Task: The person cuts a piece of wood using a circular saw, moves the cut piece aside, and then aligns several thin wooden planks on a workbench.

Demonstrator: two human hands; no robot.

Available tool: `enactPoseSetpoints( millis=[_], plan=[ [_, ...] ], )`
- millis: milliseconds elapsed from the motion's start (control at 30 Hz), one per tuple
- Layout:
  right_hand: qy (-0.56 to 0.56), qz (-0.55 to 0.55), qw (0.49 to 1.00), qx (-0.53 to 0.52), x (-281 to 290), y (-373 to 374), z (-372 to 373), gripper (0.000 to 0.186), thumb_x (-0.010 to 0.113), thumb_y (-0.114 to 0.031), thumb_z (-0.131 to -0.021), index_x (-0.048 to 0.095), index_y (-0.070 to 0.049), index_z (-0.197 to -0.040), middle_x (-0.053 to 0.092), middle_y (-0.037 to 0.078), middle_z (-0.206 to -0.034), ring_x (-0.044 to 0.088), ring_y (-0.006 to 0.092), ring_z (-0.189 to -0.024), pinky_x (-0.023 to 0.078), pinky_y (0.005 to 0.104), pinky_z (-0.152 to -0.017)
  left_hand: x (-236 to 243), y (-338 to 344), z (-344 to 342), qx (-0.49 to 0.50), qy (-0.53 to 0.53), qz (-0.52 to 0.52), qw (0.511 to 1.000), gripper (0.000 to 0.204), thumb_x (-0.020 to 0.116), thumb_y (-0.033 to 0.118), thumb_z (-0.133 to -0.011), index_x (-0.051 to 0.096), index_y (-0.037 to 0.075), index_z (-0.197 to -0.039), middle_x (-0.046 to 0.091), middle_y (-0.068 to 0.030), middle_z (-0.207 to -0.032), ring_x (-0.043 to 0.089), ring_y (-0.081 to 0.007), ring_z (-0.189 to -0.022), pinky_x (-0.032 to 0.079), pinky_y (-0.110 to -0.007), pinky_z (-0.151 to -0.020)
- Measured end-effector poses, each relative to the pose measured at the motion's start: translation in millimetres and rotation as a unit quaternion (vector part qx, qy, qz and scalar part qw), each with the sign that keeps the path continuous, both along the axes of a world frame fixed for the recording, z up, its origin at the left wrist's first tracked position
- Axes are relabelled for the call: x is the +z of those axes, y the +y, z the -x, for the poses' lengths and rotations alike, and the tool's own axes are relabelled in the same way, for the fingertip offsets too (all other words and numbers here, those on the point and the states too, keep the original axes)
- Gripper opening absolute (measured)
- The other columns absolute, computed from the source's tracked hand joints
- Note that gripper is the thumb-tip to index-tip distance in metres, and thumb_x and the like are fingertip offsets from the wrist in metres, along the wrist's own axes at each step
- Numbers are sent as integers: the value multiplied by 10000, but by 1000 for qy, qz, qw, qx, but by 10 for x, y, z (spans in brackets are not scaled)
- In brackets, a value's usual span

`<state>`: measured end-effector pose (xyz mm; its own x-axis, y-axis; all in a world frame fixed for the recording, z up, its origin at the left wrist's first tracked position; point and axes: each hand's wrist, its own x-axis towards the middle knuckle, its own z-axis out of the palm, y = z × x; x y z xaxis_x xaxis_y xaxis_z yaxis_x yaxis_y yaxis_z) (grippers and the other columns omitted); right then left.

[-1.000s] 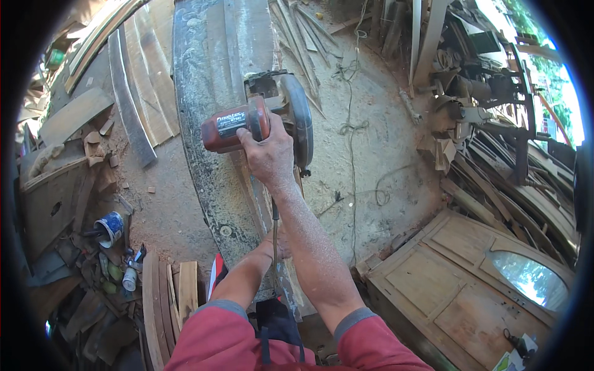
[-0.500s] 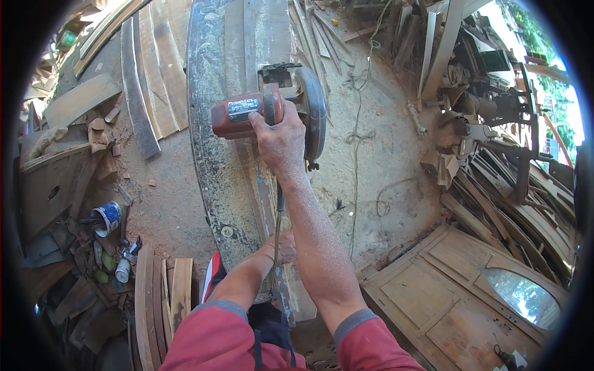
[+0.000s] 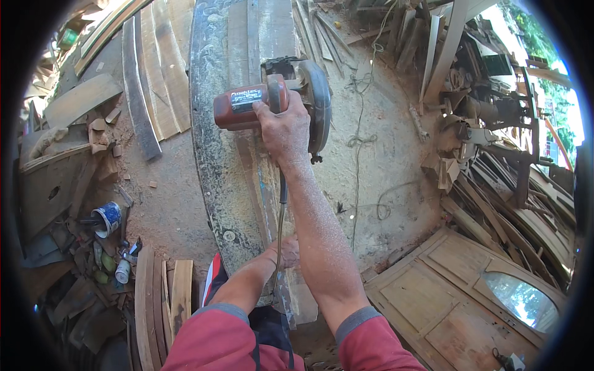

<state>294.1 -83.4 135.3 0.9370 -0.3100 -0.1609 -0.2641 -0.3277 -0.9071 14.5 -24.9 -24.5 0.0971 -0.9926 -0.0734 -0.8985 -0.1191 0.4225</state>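
Closest in, two red sleeves (image 3: 207, 340) with grey cuffs, and bare forearms reach ahead from them, the right one dusted with pale specks! Here's the left hand (image 3: 284, 253), down low by the near end of a long plank (image 3: 252, 176), tucked partly behind the right forearm; whether those fingers grip or merely rest, I cannot tell. A dark cord (image 3: 279, 232) runs up between the arms, and there, at the top of it, the right hand (image 3: 286, 130), wrapped firmly around the handle of a circular saw (image 3: 238, 110)! Red motor housing out to the left, dark curved blade guard (image 3: 320, 105) to the right, the whole tool over the plank on a long, dark-speckled workbench (image 3: 213, 179) strewn with sawdust. Off to the near right lies a panelled wooden door (image 3: 427, 294) with an oval mirror (image 3: 520, 297) set in it; to the near left, upright-looking lengths of wood (image 3: 145, 309), and past them a blue-and-white can (image 3: 107, 219) tipped on its side. Further out, a thin knotted line (image 3: 357, 142) trails across the dusty floor, broad boards (image 3: 164, 86) lie left of the bench, and at the far right, beyond piled timber (image 3: 520, 213), bright green foliage (image 3: 520, 21)
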Motion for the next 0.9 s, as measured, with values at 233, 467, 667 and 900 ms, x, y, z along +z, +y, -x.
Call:
enactPoseSetpoints(
  millis=[233,467,667,900],
  plan=[
    [2,9,1000,0,-34,17,-163,341,776,-212,-842,652,25,-1053,718,157,-941,696,256,-890,523,379,-829,138,26,-77,23,-26,44,998,339,542,242,-889,726,194,-1169,644,-21,-1333,496,-248,-1365,267,-497,-1219],
    [-19,19,1000,10,-62,21,-399,374,782,-231,-841,613,13,-1069,722,225,-944,717,393,-932,541,460,-842,227,37,-152,43,-63,77,994,353,529,248,-882,715,181,-1174,627,-51,-1345,473,-288,-1384,201,-527,-1259],
    [-17,31,999,17,-82,60,-489,340,777,-213,-844,627,16,-1046,724,208,-944,720,361,-921,541,440,-840,163,49,-121,7,-51,47,998,366,505,273,-895,701,164,-1185,599,-54,-1372,444,-294,-1409,168,-551,-1269],
    [-34,15,999,17,-133,54,-626,345,780,-219,-838,633,23,-1035,726,210,-954,722,358,-935,545,436,-855,63,6,-75,56,-58,103,991,397,504,283,-898,670,150,-1233,588,-56,-1391,418,-305,-1431,144,-552,-1278]
  ],
)
